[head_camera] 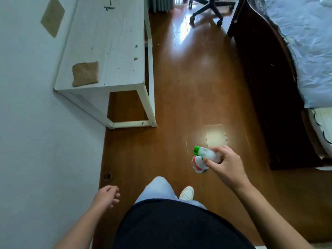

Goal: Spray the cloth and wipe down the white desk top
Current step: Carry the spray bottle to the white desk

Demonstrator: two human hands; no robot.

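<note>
The fingers [218, 152] of the right hand [227, 168] are curling round the head of the spray bottle [203, 155], its green nozzle pointing toward ten o'clock above the wooden floor [188, 87]. The left hand [107, 195] is hanging at seven o'clock, fingers [115, 194] loosely curled and holding nothing. The brown cloth [85, 74] is lying flat on the near left corner of the white counter [107, 38], at eleven o'clock, well apart from both hands. A bed [305, 51] is standing at two o'clock.

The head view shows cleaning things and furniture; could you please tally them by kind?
Brown cloth: 1
Spray bottle: 1
White desk: 1
Office chair: 1
Bed: 1
Total: 5
</note>
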